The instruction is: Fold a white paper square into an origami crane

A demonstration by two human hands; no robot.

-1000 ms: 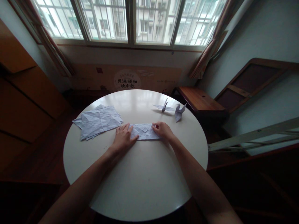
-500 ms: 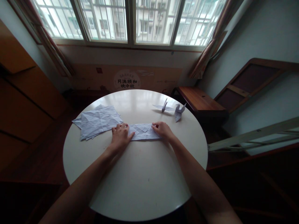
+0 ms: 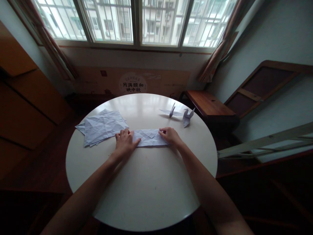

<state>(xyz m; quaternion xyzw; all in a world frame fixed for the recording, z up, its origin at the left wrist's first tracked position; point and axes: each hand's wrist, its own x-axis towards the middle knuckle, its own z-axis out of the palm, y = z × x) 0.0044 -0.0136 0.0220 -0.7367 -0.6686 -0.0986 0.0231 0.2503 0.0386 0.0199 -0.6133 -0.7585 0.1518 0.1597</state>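
Observation:
A creased sheet of white paper [image 3: 149, 137], folded into a long strip, lies flat across the middle of the round table. At its left end rests my left hand [image 3: 124, 142], its thumb stretched over the paper and the fingers apart from it. My right hand [image 3: 170, 135] pinches the strip's upper right edge between thumb and curled fingers, covering that end. Just left of my left hand lies a stack of crumpled, creased paper sheets [image 3: 104, 128]. Two folded paper cranes, one [image 3: 171, 111] with spread wings and another crane [image 3: 187, 118], stand beyond my right hand.
The round white table [image 3: 144, 182] has a glossy top. Behind its right side stands a low wooden bench [image 3: 207, 102]. A metal frame bar [image 3: 266, 140] reaches toward the table's right edge. Barred windows and a printed cardboard panel [image 3: 97, 78] are at the back.
My left hand has shifted very slightly to the left along the paper strip. My right hand keeps its pinch in the same spot, and the strip lies as before.

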